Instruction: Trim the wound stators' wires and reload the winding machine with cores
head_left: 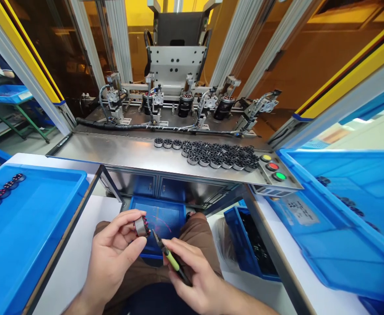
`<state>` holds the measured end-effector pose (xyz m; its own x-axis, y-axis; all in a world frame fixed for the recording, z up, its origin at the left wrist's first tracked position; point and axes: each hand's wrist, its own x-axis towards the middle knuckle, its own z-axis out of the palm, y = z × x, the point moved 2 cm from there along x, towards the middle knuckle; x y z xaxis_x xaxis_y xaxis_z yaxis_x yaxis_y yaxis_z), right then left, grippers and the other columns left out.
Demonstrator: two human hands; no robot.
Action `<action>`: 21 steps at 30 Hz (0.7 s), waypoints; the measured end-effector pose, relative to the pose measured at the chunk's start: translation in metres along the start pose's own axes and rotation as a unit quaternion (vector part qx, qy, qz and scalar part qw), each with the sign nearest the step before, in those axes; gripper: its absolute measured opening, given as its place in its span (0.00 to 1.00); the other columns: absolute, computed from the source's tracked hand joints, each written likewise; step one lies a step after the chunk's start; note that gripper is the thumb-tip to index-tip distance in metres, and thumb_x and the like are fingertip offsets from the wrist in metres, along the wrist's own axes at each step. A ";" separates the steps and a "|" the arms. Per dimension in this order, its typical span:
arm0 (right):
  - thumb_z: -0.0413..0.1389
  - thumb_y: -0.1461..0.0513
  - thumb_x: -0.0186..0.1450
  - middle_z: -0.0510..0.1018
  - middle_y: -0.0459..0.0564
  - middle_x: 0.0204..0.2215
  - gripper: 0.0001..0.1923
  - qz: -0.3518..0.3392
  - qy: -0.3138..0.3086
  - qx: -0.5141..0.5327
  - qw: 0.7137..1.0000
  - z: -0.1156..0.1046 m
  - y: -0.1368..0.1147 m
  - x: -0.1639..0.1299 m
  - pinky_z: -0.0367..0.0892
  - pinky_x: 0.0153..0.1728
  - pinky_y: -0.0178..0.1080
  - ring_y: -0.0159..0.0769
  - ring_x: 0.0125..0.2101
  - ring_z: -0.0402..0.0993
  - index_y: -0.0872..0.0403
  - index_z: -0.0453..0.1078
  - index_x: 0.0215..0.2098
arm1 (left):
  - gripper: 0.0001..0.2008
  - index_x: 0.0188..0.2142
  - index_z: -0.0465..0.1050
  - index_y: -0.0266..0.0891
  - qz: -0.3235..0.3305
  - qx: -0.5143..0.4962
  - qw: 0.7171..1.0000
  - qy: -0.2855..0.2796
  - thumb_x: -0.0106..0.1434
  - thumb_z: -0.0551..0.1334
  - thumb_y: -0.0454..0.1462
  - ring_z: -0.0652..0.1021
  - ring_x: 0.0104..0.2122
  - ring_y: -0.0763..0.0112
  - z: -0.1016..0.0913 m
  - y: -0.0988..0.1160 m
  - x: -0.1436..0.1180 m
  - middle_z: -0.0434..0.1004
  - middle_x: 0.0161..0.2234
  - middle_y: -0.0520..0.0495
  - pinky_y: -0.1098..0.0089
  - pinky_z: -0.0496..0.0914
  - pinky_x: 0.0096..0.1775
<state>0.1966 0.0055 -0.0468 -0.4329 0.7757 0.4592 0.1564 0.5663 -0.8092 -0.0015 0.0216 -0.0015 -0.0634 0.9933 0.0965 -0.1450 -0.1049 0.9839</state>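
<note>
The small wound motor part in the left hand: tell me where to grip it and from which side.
Grip the motor part on its smooth metal ring, thumb and fingers of the left hand closing from the left. That keeps the reddish windings facing right, open to the cutter tip in the right hand.

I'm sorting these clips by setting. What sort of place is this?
Most likely a factory assembly station. A machine with clamps and cables stands behind a steel shelf carrying rows of small round metal parts, beside three push buttons. The left hand holds one such part; the right hand holds a small tool.
</note>
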 end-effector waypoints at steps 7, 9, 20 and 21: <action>0.52 0.72 0.54 0.77 0.54 0.43 0.41 -0.019 -0.002 0.012 1.000 -0.004 -0.011 0.007 0.75 0.43 0.39 0.41 0.42 0.76 0.50 0.56 0.66 | 0.10 0.42 0.80 0.46 0.040 0.022 0.999 0.018 0.64 0.65 0.31 0.77 0.52 0.65 -0.002 0.001 -0.005 0.80 0.48 0.47 0.70 0.74 0.52; 0.52 0.72 0.54 0.76 0.54 0.43 0.42 -0.026 -0.003 0.021 0.999 -0.003 -0.010 0.009 0.75 0.43 0.39 0.41 0.43 0.76 0.49 0.55 0.67 | 0.11 0.42 0.80 0.47 0.047 0.034 0.998 0.011 0.65 0.64 0.30 0.77 0.53 0.66 0.000 0.003 -0.007 0.80 0.49 0.47 0.71 0.74 0.52; 0.52 0.72 0.55 0.75 0.52 0.39 0.41 -0.031 -0.008 0.032 0.999 -0.001 -0.003 0.011 0.74 0.36 0.38 0.38 0.37 0.74 0.49 0.56 0.67 | 0.10 0.41 0.79 0.48 0.067 0.098 0.993 -0.006 0.64 0.64 0.30 0.78 0.50 0.69 0.004 0.012 -0.008 0.80 0.47 0.48 0.73 0.74 0.52; 0.52 0.72 0.55 0.75 0.52 0.38 0.41 -0.034 -0.010 0.032 0.999 -0.001 -0.002 0.010 0.73 0.34 0.38 0.38 0.36 0.73 0.50 0.57 0.66 | 0.11 0.41 0.80 0.48 0.070 0.101 0.992 -0.006 0.64 0.64 0.30 0.79 0.50 0.69 0.005 0.012 -0.008 0.81 0.46 0.48 0.74 0.74 0.51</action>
<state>0.1923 0.0123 -0.0402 -0.4592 0.7295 0.5070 0.0683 0.5980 -0.7986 0.0017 0.0126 0.0106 -0.0567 0.9704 0.2348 0.0647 -0.2311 0.9708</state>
